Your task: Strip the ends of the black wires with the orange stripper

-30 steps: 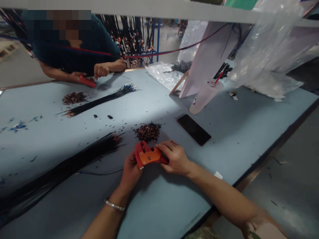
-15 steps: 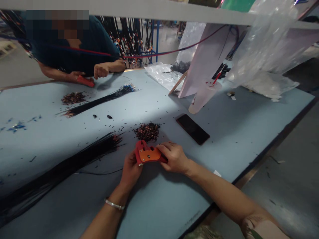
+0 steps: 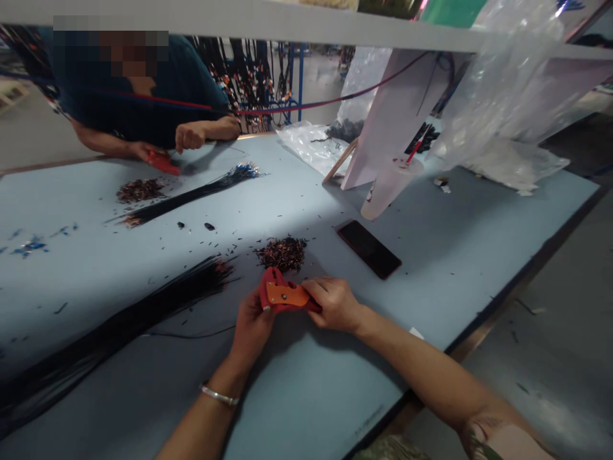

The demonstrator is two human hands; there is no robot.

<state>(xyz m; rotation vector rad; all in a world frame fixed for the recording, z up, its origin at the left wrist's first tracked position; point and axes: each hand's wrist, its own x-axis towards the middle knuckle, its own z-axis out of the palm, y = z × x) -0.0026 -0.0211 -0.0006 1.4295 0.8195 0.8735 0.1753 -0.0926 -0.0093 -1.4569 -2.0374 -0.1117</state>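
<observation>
My right hand (image 3: 335, 303) is closed around the handles of a red and orange wire stripper (image 3: 287, 295), whose jaw end points left. At that jaw end is my left hand (image 3: 253, 326), its fingers closed on a thin black wire (image 3: 191, 335) that trails away to the left over the table. The wire's tip is hidden by my fingers and the tool. Just beyond the stripper lies a pile of short black and copper-coloured offcuts (image 3: 282, 254). A thick bundle of black wires (image 3: 129, 326) stretches across the left side, with stripped coppery ends toward me.
A phone (image 3: 368, 249) and a plastic cup with a red straw (image 3: 390, 188) stand right of the pile. Across the table (image 3: 316, 409), a co-worker's hand holds a red tool (image 3: 163, 163) near another wire bundle (image 3: 191, 195). A shelf (image 3: 287, 22) crosses overhead; plastic bags hang right.
The wire stripper has tilted a little in my right hand, with more of its red lower part showing. Both hands stay nearly in place. The co-worker's tool has shifted slightly.
</observation>
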